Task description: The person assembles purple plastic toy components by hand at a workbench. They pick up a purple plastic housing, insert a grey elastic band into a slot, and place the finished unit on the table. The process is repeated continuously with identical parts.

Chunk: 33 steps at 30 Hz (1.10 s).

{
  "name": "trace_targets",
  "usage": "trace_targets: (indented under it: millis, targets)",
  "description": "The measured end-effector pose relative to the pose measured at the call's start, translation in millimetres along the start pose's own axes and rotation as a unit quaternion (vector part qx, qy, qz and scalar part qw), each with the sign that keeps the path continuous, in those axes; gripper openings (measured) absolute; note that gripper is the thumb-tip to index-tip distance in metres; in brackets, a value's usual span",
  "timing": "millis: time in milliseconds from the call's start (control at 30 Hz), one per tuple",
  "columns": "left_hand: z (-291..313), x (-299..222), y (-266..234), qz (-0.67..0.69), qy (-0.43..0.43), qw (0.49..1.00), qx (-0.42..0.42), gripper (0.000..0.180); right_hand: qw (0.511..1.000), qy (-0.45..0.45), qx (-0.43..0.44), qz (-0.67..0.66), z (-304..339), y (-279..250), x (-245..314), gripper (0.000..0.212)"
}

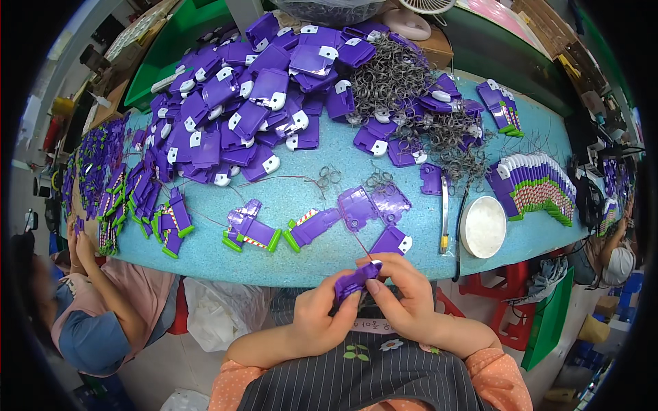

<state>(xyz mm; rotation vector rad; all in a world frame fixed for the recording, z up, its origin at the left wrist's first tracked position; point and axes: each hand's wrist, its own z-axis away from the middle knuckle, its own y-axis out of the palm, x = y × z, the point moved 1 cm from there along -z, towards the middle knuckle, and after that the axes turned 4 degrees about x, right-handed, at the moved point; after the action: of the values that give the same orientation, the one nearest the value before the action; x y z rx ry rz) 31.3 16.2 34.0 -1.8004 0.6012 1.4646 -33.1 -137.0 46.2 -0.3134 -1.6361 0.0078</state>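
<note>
Close to the table's front edge, my left hand point(321, 314) and my right hand point(403, 296) both pinch a small purple plastic shell point(355, 281), tilted between them. At its right end a bit of white shows near my right fingers. A thin reddish wire point(363, 246) runs up from the shell. Just beyond my hands lie a purple shell with a white corner point(391, 241) and two purple shell halves with their insides up point(356, 209). Left of these are two purple pieces with green ends and striped strips point(312, 228).
A big heap of purple-and-white shells point(267, 89) covers the table's back left, beside tangled dark wire coils point(387, 79). To the right are a white bowl point(484, 227), a slim cutter point(444, 216) and stacked finished-looking pieces point(534, 185). Another person point(103, 308) sits at left.
</note>
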Motion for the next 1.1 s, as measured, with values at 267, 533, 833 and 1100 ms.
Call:
trace_targets:
  millis: [267, 533, 833, 1100]
  targets:
    - [-3.4, 9.5, 16.2, 0.381, -0.052, 0.922, -0.049, 0.034, 0.936, 0.216, 0.045, -0.273, -4.9, 13.2, -14.2, 0.017]
    - [-13.7, 10.3, -10.5, 0.428, -0.082, 0.899, -0.05, 0.033, 0.921, 0.167, -0.105, 0.335, -92.0, -54.0, -40.5, 0.022]
    - [-2.1, 19.2, -9.0, 0.418, -0.102, 0.901, -0.06, 0.032, 0.981, 0.098, -0.169, -0.007, -79.0, -68.3, -37.0, 0.013]
    - [-23.6, 17.0, 9.4, 0.439, -0.105, 0.891, -0.047, 0.033, 0.926, 0.137, -0.17, -0.308, -45.0, -71.7, -44.4, 0.01]
